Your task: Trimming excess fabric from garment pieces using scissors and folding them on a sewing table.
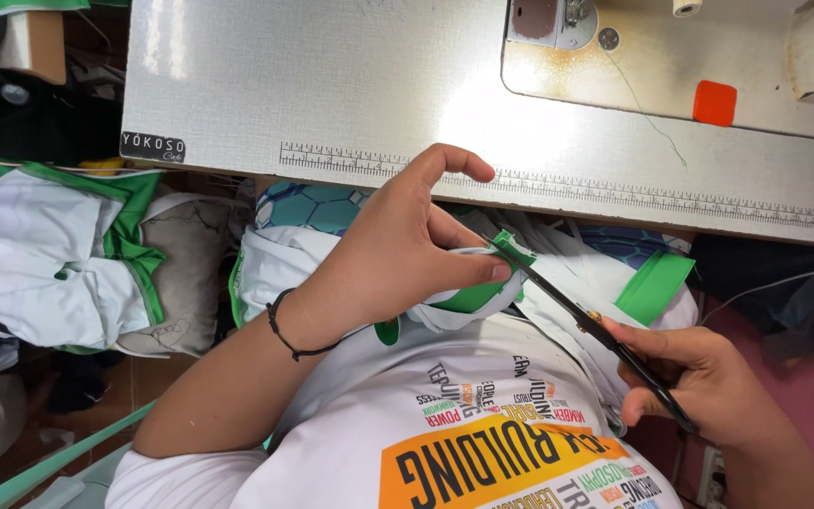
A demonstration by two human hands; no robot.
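1. Head view, left hand [398, 250]: a folded green-and-white fabric piece [482, 287] is pinched between thumb and middle fingers, thumb tip pressed against the green edge. The index finger is held raised and curved above the pinch, touching nothing.

2. Head view, right hand [699, 377]: the black handles of a pair of scissors [581, 316] are gripped, fingers curled shut around them. Whether the blades are parted cannot be told, as the tips are hidden at the cloth.

3. Head view, governing relation: the scissors' long axis is laid diagonally, from the right-hand fingers up and leftward to the left thumb tip. The blade tips are met by the green edge just beside the left fingertips; the fabric lies well away from the right fingers, at the far end of the tool. The left hand is the nearer hand to the fabric.

4. Head view, surroundings: beyond the left fingertips a white sewing table [332, 85] with a printed ruler strip is seen, and on it a sewing machine base [671, 66] bearing an orange square. A second green strip [654, 286] lies past the blades, above the right fingers.
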